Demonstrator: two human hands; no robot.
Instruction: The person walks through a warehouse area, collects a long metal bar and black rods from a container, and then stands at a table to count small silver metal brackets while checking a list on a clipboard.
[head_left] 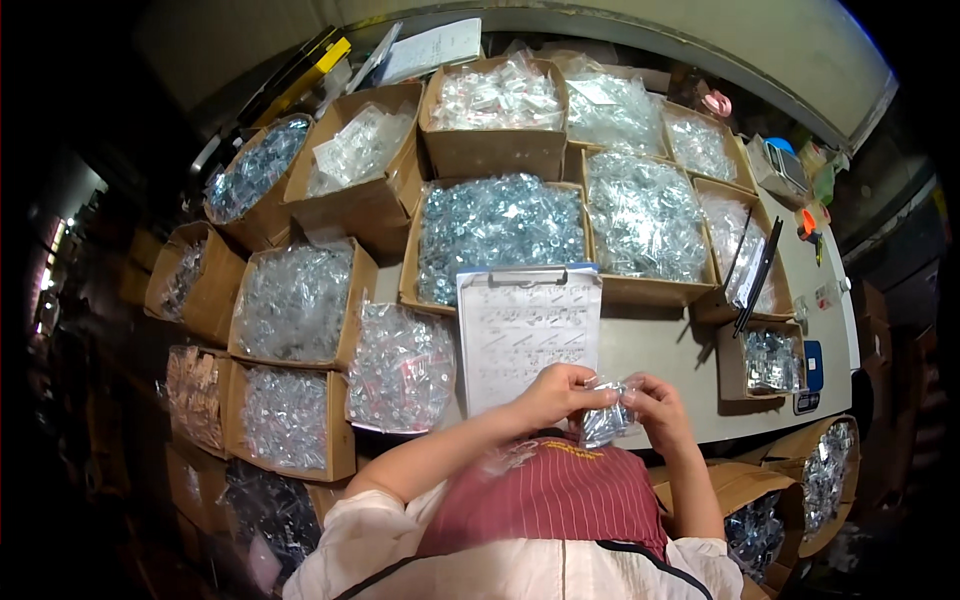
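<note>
In a dim room (225,60), a pale, flat-topped desk (655,350) carries brown cardboard boxes (497,152) of clear plastic packets (645,215). At its near edge, left hand (562,392) and right hand (660,405) pinch 1 small, clear plastic bag (603,428).

The small clear plastic bag (611,417) is glossy and crinkled, with metallic-looking silvery contents (599,430). Open brown cardboard boxes (495,152) look matt; the white rectangular paper sheet (530,345) is smooth, the maroon pinstriped garment (550,495) matt cloth, the pale grey tabletop (660,345) smooth
</note>
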